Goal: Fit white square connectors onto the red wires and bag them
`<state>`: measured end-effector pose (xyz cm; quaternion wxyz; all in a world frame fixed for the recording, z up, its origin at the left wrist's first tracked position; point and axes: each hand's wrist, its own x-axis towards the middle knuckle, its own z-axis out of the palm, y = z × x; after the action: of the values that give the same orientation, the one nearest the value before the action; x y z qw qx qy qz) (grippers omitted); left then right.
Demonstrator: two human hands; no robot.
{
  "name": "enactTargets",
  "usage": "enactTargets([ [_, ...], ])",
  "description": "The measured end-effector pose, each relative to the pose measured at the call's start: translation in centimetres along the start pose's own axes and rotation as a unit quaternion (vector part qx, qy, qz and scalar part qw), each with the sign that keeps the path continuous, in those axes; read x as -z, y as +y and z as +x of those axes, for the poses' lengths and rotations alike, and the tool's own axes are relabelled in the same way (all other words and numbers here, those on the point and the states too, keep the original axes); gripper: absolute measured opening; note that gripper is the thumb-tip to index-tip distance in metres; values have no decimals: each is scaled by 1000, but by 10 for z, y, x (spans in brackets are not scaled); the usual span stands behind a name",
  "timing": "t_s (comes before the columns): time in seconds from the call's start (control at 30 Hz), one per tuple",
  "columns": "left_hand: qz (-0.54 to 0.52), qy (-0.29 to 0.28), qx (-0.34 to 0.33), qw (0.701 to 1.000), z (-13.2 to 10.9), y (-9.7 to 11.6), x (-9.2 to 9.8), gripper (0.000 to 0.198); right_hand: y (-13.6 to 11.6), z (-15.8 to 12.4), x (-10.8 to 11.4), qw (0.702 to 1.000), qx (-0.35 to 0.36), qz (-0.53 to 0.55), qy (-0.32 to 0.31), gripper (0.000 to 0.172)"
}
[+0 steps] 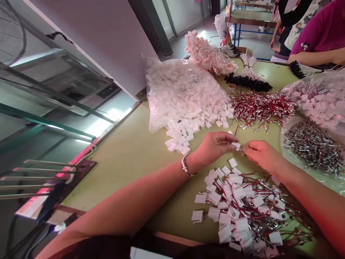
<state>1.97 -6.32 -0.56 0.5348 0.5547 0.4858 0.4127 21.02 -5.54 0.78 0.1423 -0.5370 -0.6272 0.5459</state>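
My left hand (215, 146) pinches a small white plastic connector housing (236, 145) between thumb and fingertips. Close to its right, my right hand (257, 153) has thumb and forefinger pressed together; a short red wire (236, 129) stands up by the housing, and what lies in the right pinch is too small to make out. Below both hands spreads a heap of white housings with red wires (239, 208). Beyond them lie a pile of loose red wires with metal ends (261, 108) and many loose white housings (180, 138) spilling from a clear plastic bag (185, 86).
Bundled white cables (249, 72) and pinkish connectors (207, 54) lie at the back of the green table (124, 158). On the right are a bag of dark metal-ended parts (314, 147) and another bag of white housings (320, 100). A rod rack (78, 176) stands left; a co-worker's sleeve (318, 36) shows opposite.
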Motion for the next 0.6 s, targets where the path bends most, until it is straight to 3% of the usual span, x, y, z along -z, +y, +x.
enactTargets([
  [0.23, -70, -10, 52, 996, -2, -2, -6, 10, -3, 0, -10, 987, 114, -96, 60, 23],
  [0.33, -37, -31, 35, 998, -1, -2, -3, 12, -3, 1, -6, 981, 118, -149, 47, 26],
  [0.4, 32, -37, -4, 999, 2, 0, 2, 18, -6, -3, 0, 976, 120, -181, 18, 26],
  [0.47, 147, 9, -58, 987, 7, 3, 9, 22, -10, -9, 8, 970, 123, -207, -22, 26],
  [0.53, 271, 72, -89, 956, 15, 8, 15, 27, -14, -16, 17, 961, 124, -229, -90, 25],
  [0.6, 362, 90, -89, 923, 24, 12, 17, 29, -16, -19, 26, 949, 131, -242, -154, 25],
])
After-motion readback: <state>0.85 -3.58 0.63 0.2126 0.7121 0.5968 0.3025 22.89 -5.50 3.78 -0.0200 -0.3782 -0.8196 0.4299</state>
